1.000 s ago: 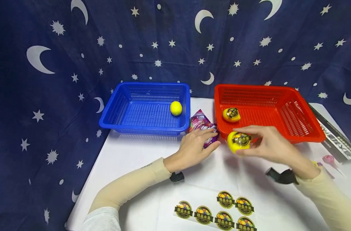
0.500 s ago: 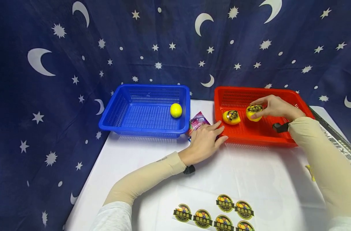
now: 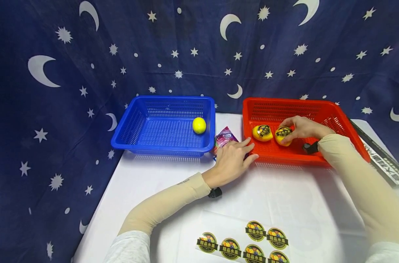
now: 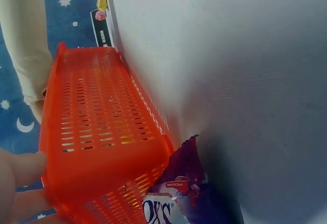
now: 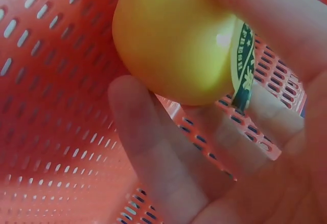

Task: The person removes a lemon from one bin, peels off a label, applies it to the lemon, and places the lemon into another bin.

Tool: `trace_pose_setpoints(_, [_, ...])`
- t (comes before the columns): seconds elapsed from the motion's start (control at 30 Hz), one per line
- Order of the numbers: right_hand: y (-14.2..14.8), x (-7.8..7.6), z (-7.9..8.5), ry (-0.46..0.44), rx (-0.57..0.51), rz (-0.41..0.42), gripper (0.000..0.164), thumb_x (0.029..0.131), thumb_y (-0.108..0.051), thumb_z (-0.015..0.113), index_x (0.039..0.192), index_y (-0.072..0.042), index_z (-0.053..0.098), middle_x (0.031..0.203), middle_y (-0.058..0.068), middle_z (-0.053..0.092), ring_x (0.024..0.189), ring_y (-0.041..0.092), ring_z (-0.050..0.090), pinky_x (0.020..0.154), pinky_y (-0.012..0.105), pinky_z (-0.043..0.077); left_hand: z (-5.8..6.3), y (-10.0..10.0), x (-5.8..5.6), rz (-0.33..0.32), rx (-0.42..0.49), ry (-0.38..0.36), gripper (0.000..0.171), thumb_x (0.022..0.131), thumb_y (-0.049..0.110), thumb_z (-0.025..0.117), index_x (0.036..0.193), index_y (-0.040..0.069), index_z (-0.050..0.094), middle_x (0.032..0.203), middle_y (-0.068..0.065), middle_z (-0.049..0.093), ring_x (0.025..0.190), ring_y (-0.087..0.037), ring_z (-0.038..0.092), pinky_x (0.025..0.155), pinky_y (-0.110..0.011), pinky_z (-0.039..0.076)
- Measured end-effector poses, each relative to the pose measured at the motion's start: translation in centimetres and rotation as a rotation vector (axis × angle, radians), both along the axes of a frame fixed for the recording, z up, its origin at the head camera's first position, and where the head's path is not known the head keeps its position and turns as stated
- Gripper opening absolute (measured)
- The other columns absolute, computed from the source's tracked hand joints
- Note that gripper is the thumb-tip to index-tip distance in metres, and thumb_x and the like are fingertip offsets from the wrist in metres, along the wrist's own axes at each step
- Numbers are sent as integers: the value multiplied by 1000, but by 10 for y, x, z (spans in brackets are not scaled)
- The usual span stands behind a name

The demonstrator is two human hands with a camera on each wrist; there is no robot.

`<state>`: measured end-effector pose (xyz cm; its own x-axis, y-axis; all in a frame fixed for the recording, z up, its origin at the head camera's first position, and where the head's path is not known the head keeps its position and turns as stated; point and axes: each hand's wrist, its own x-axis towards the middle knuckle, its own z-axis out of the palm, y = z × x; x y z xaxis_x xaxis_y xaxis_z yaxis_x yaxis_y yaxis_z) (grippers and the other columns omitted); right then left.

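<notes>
My right hand (image 3: 302, 128) is inside the red basket (image 3: 317, 157), its thumb and fingers round a yellow lemon (image 3: 282, 140) with a black round sticker on top. In the right wrist view the lemon (image 5: 173, 45) sits between the fingers, low against the basket's holes. Left of it lies a second stickered lemon (image 3: 260, 137). My left hand (image 3: 230, 160) rests its extended fingertips on the red basket's near left corner. Beneath that hand is a purple candy bag (image 3: 223, 140), partly hidden; its lettering shows in the left wrist view.
A blue basket (image 3: 163, 147) at left holds a yellow lemon (image 3: 199, 125) with no sticker visible. Several round fruit stickers (image 3: 230, 248) lie on a sheet at the table's front. A black and white box (image 3: 384, 164) lies right of the red basket. A starry curtain hangs behind.
My right hand carried the stickered lemon from in front of the red basket into it, then left and down beside the other lemon. My left hand shifted right onto the basket's corner.
</notes>
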<state>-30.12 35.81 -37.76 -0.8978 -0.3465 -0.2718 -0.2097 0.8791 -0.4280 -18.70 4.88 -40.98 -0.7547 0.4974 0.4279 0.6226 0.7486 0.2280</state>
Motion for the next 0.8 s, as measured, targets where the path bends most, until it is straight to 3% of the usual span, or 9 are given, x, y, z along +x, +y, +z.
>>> trace_pose_setpoints(0.2, [-1, 5, 8, -4, -8, -20, 83, 76, -30, 92, 140, 5, 54, 141, 35, 55, 130, 50, 51, 107, 68, 40, 8, -8, -8, -36, 1, -46, 43, 99, 49, 64, 133, 24, 70, 142, 5, 66, 116, -19, 71, 71, -29, 58])
trace_pose_setpoints(0.37, [-22, 22, 36, 110, -38, -39, 87, 82, -40, 86, 148, -1, 47, 150, 32, 48, 138, 50, 44, 111, 67, 36, 37, -37, -25, -46, 38, -87, 45, 97, 48, 67, 135, 24, 69, 142, 4, 66, 120, -20, 69, 81, -33, 60])
trace_pose_setpoints(0.47, [-56, 39, 48, 236, -95, -24, 78, 85, -37, 84, 147, -5, 51, 149, 27, 52, 138, 46, 46, 113, 64, 35, 59, -64, -39, -8, 67, -97, 49, 95, 48, 69, 136, 24, 68, 142, 4, 66, 121, -21, 67, 84, -35, 58])
trace_pose_setpoints(0.6, [-115, 65, 45, 414, -208, 55, 61, 88, -30, 81, 140, -7, 59, 141, 19, 61, 131, 39, 55, 113, 60, 38, 81, -99, -60, 65, 44, -140, 56, 91, 54, 72, 139, 25, 66, 142, 3, 66, 122, -23, 64, 88, -42, 57])
trace_pose_setpoints(0.7, [-160, 82, 33, 502, -271, 146, 52, 91, -29, 78, 137, -8, 63, 137, 17, 64, 128, 35, 60, 110, 58, 44, 88, -121, -82, 100, -41, -197, 62, 90, 56, 72, 142, 24, 63, 144, 0, 65, 125, -26, 62, 91, -46, 56])
trace_pose_setpoints(0.8, [-197, 94, 20, 518, -276, 220, 51, 96, -32, 72, 140, -8, 62, 143, 17, 62, 131, 36, 60, 109, 58, 47, 85, -137, -108, 104, -162, -258, 67, 90, 57, 72, 146, 23, 59, 150, -2, 59, 131, -30, 59, 93, -49, 56])
